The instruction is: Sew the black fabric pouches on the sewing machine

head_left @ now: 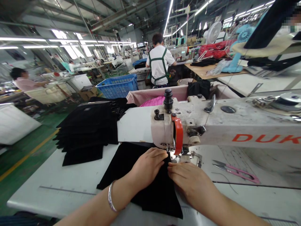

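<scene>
A piece of black fabric (122, 166) lies on the white sewing table (66, 185), running under the head of a white sewing machine (192, 125). My left hand (147, 166), with a silver bangle on the wrist, rests flat on the fabric, fingers stretched toward the presser foot (175, 154). My right hand (188, 179) lies on the fabric's right edge, fingertips meeting the left hand just before the needle. Both hands press the cloth down.
A stack of black fabric pieces (87, 128) sits at the table's back left. Pink thread snips (237, 172) lie to the right of the machine. A blue crate (117, 86) and a person in a white shirt (161, 61) are beyond; another person (23, 81) works at far left.
</scene>
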The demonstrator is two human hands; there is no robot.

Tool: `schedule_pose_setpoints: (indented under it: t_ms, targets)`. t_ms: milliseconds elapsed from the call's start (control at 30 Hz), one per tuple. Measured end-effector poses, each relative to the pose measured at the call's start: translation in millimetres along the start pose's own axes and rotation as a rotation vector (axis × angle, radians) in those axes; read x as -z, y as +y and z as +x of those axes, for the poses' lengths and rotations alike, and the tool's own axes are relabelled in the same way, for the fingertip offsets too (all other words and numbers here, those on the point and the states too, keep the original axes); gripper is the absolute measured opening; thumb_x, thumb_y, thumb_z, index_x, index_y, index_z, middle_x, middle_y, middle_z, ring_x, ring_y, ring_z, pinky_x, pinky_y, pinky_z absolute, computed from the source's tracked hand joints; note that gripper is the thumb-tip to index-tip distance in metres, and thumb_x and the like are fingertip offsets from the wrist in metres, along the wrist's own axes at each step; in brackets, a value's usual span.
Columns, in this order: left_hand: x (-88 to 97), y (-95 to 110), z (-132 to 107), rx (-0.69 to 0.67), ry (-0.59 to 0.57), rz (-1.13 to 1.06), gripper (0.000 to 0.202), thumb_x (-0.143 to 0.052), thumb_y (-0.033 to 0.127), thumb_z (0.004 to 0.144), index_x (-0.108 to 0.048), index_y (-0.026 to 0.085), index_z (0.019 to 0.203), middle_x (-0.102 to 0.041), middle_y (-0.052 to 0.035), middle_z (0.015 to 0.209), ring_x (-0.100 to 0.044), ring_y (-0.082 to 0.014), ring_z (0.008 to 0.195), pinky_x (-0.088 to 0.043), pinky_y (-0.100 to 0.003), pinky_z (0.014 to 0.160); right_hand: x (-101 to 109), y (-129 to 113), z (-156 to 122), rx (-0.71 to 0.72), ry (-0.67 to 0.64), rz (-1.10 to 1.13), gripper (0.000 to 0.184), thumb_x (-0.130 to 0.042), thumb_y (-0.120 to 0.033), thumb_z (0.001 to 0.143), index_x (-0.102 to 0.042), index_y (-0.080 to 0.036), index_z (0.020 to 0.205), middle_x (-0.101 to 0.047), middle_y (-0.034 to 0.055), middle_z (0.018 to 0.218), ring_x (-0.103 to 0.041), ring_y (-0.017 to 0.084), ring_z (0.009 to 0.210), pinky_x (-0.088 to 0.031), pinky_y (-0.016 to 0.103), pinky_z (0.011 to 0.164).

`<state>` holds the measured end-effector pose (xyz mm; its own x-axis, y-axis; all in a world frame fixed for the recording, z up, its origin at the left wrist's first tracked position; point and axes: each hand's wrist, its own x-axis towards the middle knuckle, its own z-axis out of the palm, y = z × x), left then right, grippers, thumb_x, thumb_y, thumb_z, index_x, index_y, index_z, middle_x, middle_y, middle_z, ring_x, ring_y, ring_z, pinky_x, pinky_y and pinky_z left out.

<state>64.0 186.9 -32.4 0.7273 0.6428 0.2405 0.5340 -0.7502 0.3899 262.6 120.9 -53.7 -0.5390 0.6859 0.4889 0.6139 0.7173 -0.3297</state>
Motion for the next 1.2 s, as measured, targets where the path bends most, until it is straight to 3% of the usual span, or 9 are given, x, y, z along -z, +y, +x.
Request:
schedule_pose_setpoints:
  t_ms: [367, 500, 667, 800, 867, 933, 1000, 1100, 1200]
  targets:
    - [16.6, 7, -8, 0.034, -0.113, -0.047, 0.036, -0.054, 0.025, 0.095, -0.056, 0.020, 0.130, -0.058, -0.0068, 0.136, -0.050, -0.0209, 0.127, -0.039, -0.041, 0.112, 2, -6, -2, -0.024, -0.030, 0.000, 0.028, -0.046, -0.005, 0.088, -0.064, -0.018, 0.106, -0.069, 0.0068, 0.101, -0.062, 0.020, 0.105, -0.050, 0.038, 0.094]
    - [13.5, 36, -45, -0.031, -0.185, 0.059, 0.099, -0.071, 0.062, 0.072, -0.032, 0.012, 0.148, -0.038, -0.0169, 0.151, -0.035, -0.0353, 0.139, -0.028, -0.059, 0.115, 7, -27, -12, 0.007, 0.044, -0.006, 0.024, -0.048, -0.008, 0.085, -0.064, -0.021, 0.099, -0.069, 0.0063, 0.103, -0.064, 0.022, 0.099, -0.052, 0.039, 0.087]
    - [9.4, 41, -74, -0.002, 0.076, 0.353, 0.069, -0.049, 0.004, 0.074, -0.041, 0.010, 0.143, -0.045, -0.0147, 0.147, -0.032, -0.0316, 0.141, -0.027, -0.058, 0.115, 16, -43, -20, -0.083, 0.192, 0.178, 0.033, -0.041, -0.003, 0.084, -0.064, -0.019, 0.102, -0.071, 0.0053, 0.100, -0.065, 0.015, 0.100, -0.051, 0.028, 0.087]
    - [76.6, 25, -74, 0.050, 0.356, 0.579, 0.057, -0.043, -0.005, 0.075, -0.061, 0.018, 0.124, -0.056, -0.0091, 0.137, -0.042, -0.0304, 0.136, -0.024, -0.062, 0.115, 20, -42, -21, -0.126, 0.225, 0.258, 0.037, -0.039, -0.002, 0.082, -0.063, -0.019, 0.105, -0.071, 0.0059, 0.106, -0.063, 0.014, 0.107, -0.052, 0.026, 0.089]
    - [111.5, 25, -77, 0.111, 0.643, 0.706, 0.044, -0.051, -0.003, 0.078, -0.066, 0.018, 0.113, -0.058, -0.0077, 0.134, -0.046, -0.0327, 0.132, -0.028, -0.063, 0.114, 15, -42, -23, -0.133, 0.223, 0.251, 0.040, -0.039, -0.001, 0.080, -0.064, -0.020, 0.105, -0.072, 0.0040, 0.105, -0.064, 0.013, 0.105, -0.052, 0.026, 0.089]
    - [124.8, 31, -82, 0.124, 0.824, 0.690, 0.037, -0.057, -0.001, 0.077, -0.068, 0.019, 0.107, -0.061, -0.0062, 0.130, -0.051, -0.0322, 0.127, -0.034, -0.059, 0.111, 5, -44, -24, -0.104, 0.209, 0.201, 0.042, -0.040, 0.000, 0.079, -0.065, -0.021, 0.105, -0.073, 0.0022, 0.103, -0.066, 0.014, 0.103, -0.052, 0.027, 0.089]
    - [111.0, 42, -85, 0.045, 0.661, 0.497, 0.037, -0.055, 0.001, 0.080, -0.066, 0.019, 0.110, -0.064, -0.0053, 0.126, -0.056, -0.0273, 0.123, -0.043, -0.049, 0.108, -4, -47, -25, -0.078, 0.202, 0.124, 0.040, -0.043, 0.000, 0.079, -0.065, -0.020, 0.106, -0.073, 0.0016, 0.103, -0.066, 0.015, 0.103, -0.051, 0.028, 0.091]
    - [60.8, 57, -80, -0.120, 0.089, 0.209, 0.036, -0.057, 0.018, 0.089, -0.059, 0.018, 0.125, -0.061, -0.0082, 0.130, -0.055, -0.0252, 0.124, -0.052, -0.039, 0.100, 0, -47, -27, -0.028, 0.125, 0.051, 0.039, -0.045, -0.002, 0.080, -0.065, -0.021, 0.108, -0.073, 0.0005, 0.104, -0.065, 0.017, 0.106, -0.047, 0.032, 0.099]
    - [22.3, 61, -69, -0.131, -0.109, 0.099, 0.040, -0.066, 0.030, 0.088, -0.059, 0.017, 0.125, -0.064, -0.0087, 0.127, -0.060, -0.0253, 0.115, -0.054, -0.040, 0.097, 28, -35, -32, 0.014, -0.134, 0.034, 0.052, -0.044, -0.001, 0.074, -0.060, -0.023, 0.118, -0.069, 0.0003, 0.119, -0.059, 0.018, 0.116, -0.040, 0.039, 0.108]
